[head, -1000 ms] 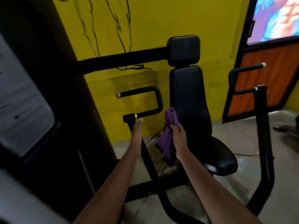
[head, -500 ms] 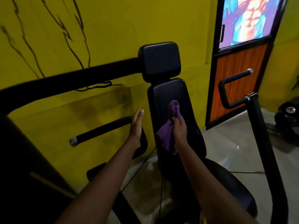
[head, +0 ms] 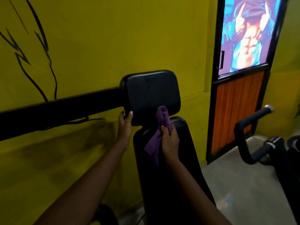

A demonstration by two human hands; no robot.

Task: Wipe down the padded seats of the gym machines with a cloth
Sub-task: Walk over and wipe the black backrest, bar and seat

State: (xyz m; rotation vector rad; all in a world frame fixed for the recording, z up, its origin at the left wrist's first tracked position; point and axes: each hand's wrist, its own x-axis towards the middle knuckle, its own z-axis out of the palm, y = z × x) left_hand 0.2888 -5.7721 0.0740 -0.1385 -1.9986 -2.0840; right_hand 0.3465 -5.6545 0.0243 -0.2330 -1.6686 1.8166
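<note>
Purple cloth (head: 159, 127) bunched in right hand (head: 169, 140) (fist closed), left hand (head: 125, 122) clasping headrest (head: 150, 95) edge.

Black headrest pad (head: 150, 95) and back pad (head: 164, 159) fill the centre; a black frame bar (head: 61, 109) blocks the left; bare floor (head: 240, 189) lies open on the right.

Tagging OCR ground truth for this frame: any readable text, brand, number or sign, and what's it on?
None readable.
Head pad: plain black, no logo or label showing.
Back pad: plain black, no text.
Purple cloth in the right hand: no print visible.
Yellow wall: black line drawing only, no letters.
Door poster: painted figure, no words legible.
</note>
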